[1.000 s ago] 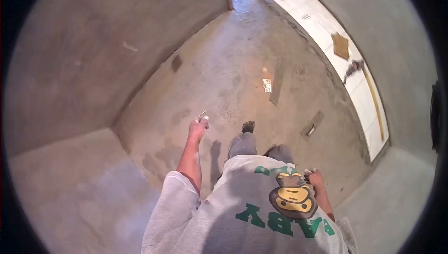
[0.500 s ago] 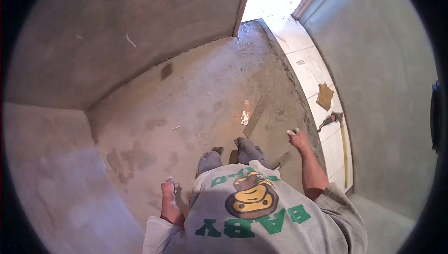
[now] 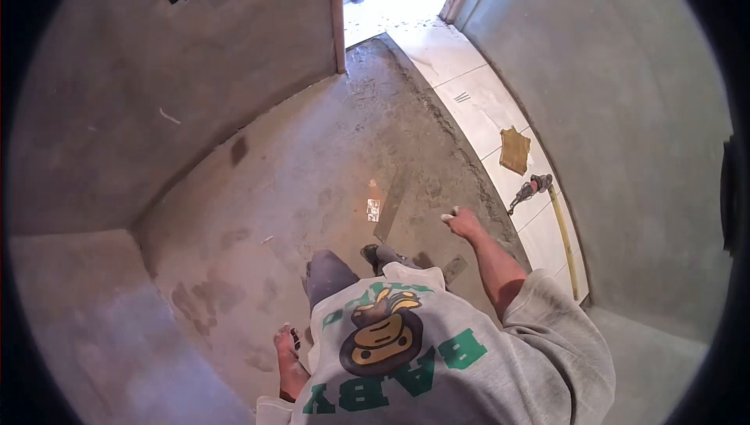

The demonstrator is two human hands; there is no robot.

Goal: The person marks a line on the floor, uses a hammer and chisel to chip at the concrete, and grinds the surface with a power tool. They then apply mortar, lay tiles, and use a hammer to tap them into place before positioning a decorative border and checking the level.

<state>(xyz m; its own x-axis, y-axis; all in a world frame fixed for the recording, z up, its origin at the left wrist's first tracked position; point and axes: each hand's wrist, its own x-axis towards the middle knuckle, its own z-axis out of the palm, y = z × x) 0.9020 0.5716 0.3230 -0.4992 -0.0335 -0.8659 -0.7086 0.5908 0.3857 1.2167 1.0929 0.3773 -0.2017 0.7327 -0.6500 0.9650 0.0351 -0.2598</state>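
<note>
The right hand (image 3: 464, 223) hangs over the floor (image 3: 312, 167) with its fingers curled in and pale at the tips; from here I cannot tell whether they pinch anything. The left hand (image 3: 287, 341) is low beside the body, its fingers bent too, and I cannot tell if they hold something. Nearest the right hand, a small flat plate (image 3: 455, 269) lies on the floor, close to the shirt (image 3: 516, 362), and a long flat strip (image 3: 392, 205) lies beside a patterned packet (image 3: 373, 210). One shoe (image 3: 369, 253) is close to the strip's near end, so a careless step could skid on it or trip over it. Farther out, a drill-like tool (image 3: 531, 191) rests on the white tiles (image 3: 539, 230) near a brown piece (image 3: 514, 151) and a yellowish bar (image 3: 564, 241); a kick could send that tool scraping across the tiles and mark them.
</note>
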